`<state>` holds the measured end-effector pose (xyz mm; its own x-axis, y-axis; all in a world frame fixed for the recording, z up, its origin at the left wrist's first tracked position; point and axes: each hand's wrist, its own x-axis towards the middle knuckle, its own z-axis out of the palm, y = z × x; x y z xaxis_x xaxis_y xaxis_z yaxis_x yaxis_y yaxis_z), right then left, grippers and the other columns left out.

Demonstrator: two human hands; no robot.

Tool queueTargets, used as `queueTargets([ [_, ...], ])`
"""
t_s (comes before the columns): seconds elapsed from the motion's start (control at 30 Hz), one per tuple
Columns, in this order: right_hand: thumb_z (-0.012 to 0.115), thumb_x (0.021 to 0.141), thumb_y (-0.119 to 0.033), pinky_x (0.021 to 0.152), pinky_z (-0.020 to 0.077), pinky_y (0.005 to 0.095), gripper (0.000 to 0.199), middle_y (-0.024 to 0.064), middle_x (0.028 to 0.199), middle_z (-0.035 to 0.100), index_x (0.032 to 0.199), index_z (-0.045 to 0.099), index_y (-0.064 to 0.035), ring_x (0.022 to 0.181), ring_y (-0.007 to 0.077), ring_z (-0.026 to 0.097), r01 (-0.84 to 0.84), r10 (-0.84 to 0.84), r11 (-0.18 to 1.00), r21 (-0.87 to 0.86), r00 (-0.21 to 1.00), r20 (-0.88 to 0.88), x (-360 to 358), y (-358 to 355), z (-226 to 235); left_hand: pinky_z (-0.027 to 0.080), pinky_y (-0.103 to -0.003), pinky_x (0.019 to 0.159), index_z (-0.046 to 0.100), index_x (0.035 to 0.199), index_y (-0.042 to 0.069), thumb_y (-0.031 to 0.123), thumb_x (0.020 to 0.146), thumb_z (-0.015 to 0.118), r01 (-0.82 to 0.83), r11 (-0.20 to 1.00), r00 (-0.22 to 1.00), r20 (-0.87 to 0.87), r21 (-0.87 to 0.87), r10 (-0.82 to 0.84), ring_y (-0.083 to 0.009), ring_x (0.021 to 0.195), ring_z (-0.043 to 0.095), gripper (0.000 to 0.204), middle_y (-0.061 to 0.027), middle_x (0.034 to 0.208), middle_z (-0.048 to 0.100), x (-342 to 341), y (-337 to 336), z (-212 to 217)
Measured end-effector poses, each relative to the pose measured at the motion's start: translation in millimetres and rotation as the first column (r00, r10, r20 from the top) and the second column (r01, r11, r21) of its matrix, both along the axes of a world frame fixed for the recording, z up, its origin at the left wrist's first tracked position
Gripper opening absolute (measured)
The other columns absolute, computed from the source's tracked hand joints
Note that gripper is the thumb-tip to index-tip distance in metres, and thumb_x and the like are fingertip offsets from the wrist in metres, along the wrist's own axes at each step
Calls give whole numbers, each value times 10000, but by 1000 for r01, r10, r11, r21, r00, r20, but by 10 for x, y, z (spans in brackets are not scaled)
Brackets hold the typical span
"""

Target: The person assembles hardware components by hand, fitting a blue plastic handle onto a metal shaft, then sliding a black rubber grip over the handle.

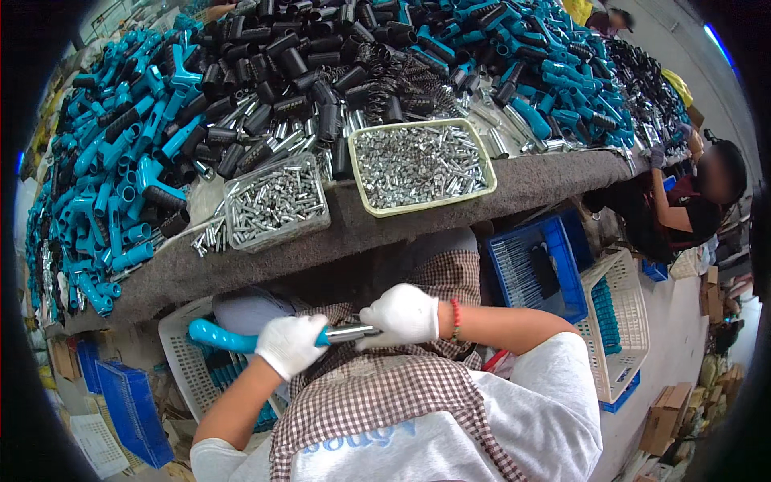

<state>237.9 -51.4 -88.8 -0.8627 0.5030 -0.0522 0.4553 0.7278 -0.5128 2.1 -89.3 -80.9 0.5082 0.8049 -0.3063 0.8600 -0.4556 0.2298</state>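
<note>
Head view: left grip back-upward around teal handle

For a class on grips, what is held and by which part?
The white-gloved left hand holds a curved teal handle around its end nearest the silver metal tube; the gloved right hand is at the tube's other end, exact grip unclear.
</note>
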Motion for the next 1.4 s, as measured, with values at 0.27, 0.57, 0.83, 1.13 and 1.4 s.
queueTargets([
  [0.27,762,729,-462,614,513,404,470,144,721,629,899,638,-43,678,316,646,20,-117,961,-276,933,-341,-38,270,335,518,-394,607,619,785,80,135,662,749,-313,932,840,510,183,182,-318,675,648,188,-121,722,634,-13,-103,51],
  [0.57,768,690,-248,765,499,411,517,133,834,661,1128,582,-46,831,324,648,99,-116,992,-72,949,-294,-101,222,-55,459,-424,880,562,1033,58,436,942,548,-57,510,-879,285,-858,381,-251,934,571,389,-50,881,568,235,-102,-372],
  [0.83,731,729,-200,853,509,377,712,258,1104,620,1349,436,-12,996,367,639,675,-733,604,-423,679,36,-380,-255,-790,526,-385,801,597,979,25,484,924,570,541,-43,-463,-340,-840,819,-266,793,624,463,-124,867,648,645,603,-2176],
  [1.13,600,893,-218,963,414,328,536,165,1210,589,1348,441,16,1094,251,556,825,-874,268,-497,425,235,-68,-386,-1138,582,-399,739,570,1170,41,459,833,698,610,-146,-272,-379,-779,885,-274,823,670,552,-147,1006,649,1164,380,-3044],
  [1.4,626,885,-303,946,425,332,641,215,1190,599,1371,407,53,1073,298,581,802,-870,246,-544,431,241,-110,-279,-1254,575,-418,721,608,1126,14,425,865,664,-117,873,-25,880,-474,474,-291,816,657,491,-160,991,651,1298,197,-3876],
])
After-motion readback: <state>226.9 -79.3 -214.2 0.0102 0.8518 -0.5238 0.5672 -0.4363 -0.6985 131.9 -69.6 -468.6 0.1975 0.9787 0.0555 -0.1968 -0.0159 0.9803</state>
